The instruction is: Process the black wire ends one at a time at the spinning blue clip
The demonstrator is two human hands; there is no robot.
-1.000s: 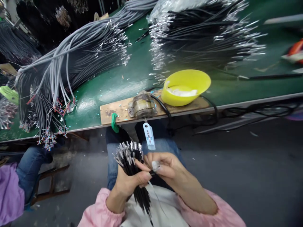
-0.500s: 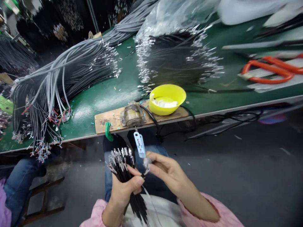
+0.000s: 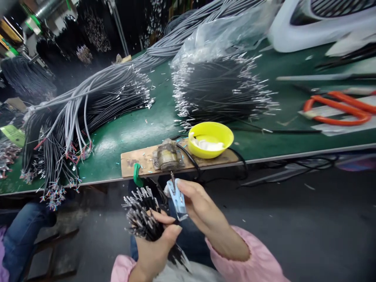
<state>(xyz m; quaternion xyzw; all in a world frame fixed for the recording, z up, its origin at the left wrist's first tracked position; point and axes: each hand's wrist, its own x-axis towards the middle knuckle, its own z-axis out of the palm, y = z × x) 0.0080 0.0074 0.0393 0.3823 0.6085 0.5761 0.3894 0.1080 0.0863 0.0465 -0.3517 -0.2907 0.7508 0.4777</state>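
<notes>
My left hand (image 3: 155,246) is wrapped round a bundle of black wires (image 3: 143,213) with bare silvery tips pointing up and left. Just right of it, my right hand (image 3: 202,207) has its fingers closed against a light blue plastic clip (image 3: 177,197). The clip hangs on a thin shaft from a small round motor (image 3: 168,156) at the table edge. A bit of whitish material shows behind the clip; what it is I cannot make out. The motor sits on a wooden board (image 3: 129,164) with a green clamp (image 3: 136,175).
A yellow bowl (image 3: 211,150) with white pieces stands on the board. Behind lie piles of black wires (image 3: 217,94) and grey cables (image 3: 79,94) on the green table (image 3: 117,135). Orange-handled scissors (image 3: 337,113) lie at right. Another person's leg (image 3: 26,223) is at lower left.
My right hand has moved up from beside the wire bundle to the blue clip. The bundle in my left hand has shifted slightly left. The table appears lower in view.
</notes>
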